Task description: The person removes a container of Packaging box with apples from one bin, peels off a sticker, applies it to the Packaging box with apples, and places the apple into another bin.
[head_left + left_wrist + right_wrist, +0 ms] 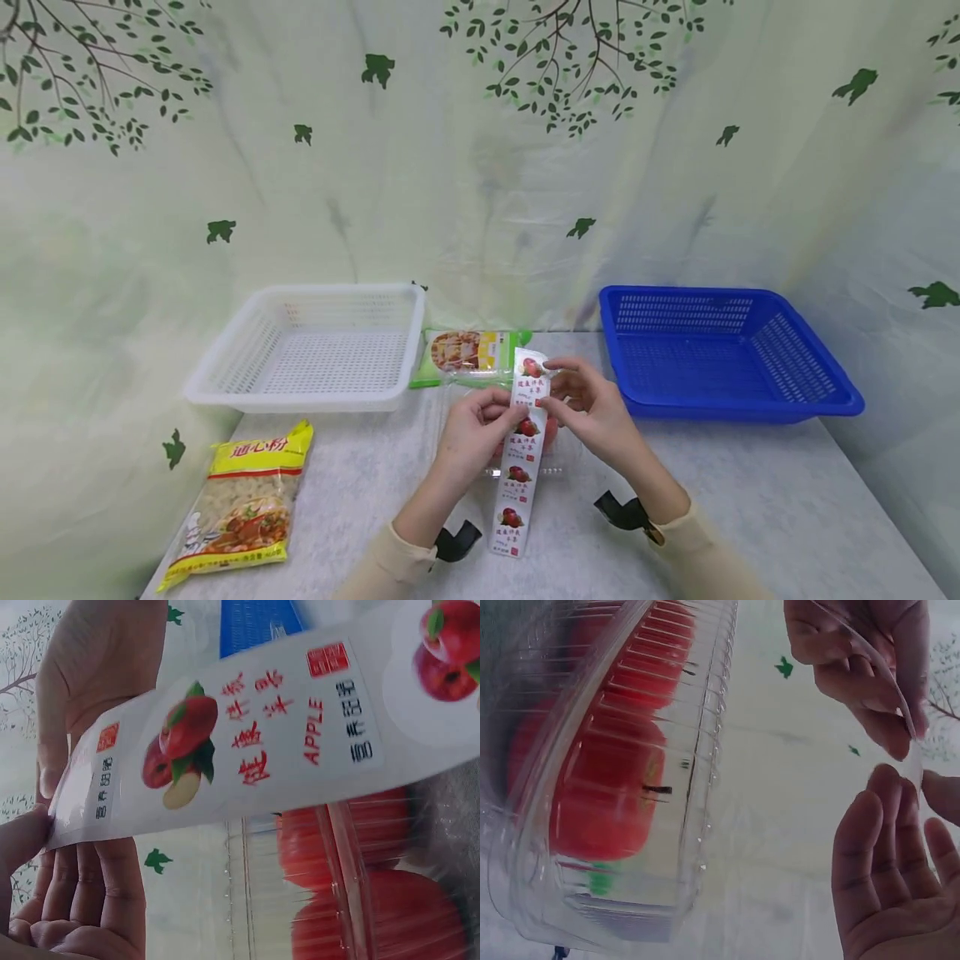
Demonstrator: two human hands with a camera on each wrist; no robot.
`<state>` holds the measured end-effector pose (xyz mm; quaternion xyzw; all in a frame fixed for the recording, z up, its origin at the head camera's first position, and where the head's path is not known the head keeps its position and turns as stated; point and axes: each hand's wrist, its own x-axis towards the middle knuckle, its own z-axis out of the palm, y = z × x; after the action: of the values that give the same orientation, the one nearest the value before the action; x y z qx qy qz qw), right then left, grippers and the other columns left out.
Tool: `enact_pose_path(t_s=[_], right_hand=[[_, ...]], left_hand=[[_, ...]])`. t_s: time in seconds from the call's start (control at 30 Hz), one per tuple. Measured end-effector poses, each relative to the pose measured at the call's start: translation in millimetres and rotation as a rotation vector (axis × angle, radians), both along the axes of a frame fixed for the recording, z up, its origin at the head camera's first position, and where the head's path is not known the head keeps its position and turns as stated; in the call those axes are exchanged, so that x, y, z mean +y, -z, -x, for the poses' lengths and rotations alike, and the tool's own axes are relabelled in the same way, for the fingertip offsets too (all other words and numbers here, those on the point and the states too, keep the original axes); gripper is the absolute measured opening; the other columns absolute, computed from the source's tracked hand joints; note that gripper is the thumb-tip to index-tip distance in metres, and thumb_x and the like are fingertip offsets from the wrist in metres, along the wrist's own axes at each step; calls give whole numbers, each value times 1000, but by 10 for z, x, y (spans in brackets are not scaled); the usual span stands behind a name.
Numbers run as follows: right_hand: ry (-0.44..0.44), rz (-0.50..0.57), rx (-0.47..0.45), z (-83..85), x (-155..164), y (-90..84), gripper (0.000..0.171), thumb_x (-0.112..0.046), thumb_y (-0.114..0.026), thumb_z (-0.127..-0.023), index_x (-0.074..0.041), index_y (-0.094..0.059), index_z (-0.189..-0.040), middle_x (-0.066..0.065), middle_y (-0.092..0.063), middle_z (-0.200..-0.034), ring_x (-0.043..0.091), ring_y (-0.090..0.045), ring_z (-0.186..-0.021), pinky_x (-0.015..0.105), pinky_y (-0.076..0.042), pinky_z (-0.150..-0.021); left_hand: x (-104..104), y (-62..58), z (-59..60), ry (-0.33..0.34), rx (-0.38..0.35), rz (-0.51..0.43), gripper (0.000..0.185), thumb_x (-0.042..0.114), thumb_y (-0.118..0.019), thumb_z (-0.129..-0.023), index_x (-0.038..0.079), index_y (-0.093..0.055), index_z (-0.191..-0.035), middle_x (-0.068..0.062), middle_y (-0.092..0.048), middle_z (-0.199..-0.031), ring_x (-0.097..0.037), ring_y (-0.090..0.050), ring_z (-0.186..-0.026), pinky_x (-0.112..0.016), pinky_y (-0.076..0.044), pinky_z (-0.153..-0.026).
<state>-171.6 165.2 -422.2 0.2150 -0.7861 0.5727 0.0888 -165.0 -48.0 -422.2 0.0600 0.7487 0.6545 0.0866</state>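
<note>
Both hands hold a long white strip of apple stickers (516, 492), with red apples and red lettering printed along it. My left hand (468, 433) pinches the strip between thumb and fingers at its upper middle. From the other side, my right hand (600, 417) pinches its edge near the upper end, thumb and fingertips meeting at it in the right wrist view. The strip's lower part hangs down toward the front. Behind it lies a clear plastic clamshell box (705, 787) with red apples (607, 802) inside, partly hidden by the hands and strip in the head view.
A white basket (307, 400) stands at the back left and a blue basket (742, 408) at the back right. Between them lies a green food packet (468, 350), behind the box. The yellow bag of macaroni (247, 508) rests at the front left.
</note>
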Motion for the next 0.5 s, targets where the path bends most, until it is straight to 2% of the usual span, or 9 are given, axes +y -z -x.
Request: enact_pose_path(t_s=[0.1,0.23,0.37,0.5], right_hand=[[8,26,14,-14,-26,1,39,2,-73,-97,-4,-61,-134,16,-71,-97,12,-69,-80,31,-62,-67],[32,26,15,-15,-34,-3,34,1,-71,-99,-5,-64,-131,14,-68,-97,12,-66,-81,32,-63,-67],[79,-35,92,-19,-46,11,32,-2,-74,-97,-9,-68,-128,6,-65,-90,8,-60,-78,23,-56,-65],[87,-61,226,-30,-78,40,34,-1,-79,-93,-11,-71,-124,0,-56,-78,5,-49,-66,20,-44,-56]], left_hand=[[-15,-17,-3,8,8,-6,22,26,-77,-99,9,-76,-112,-8,-81,-102,-9,-67,-79,-24,-57,-68],[-55,-47,9,10,12,-12,22,23,-75,-101,7,-76,-116,-9,-79,-110,-12,-72,-95,-37,-64,-88],[-72,-48,16,-5,-8,-25,22,23,-75,-100,8,-76,-116,-8,-78,-108,-13,-72,-93,-42,-64,-88],[-58,-36,5,-23,-2,-47,22,24,-77,-99,7,-76,-113,-7,-78,-103,-14,-70,-88,-35,-64,-81]])
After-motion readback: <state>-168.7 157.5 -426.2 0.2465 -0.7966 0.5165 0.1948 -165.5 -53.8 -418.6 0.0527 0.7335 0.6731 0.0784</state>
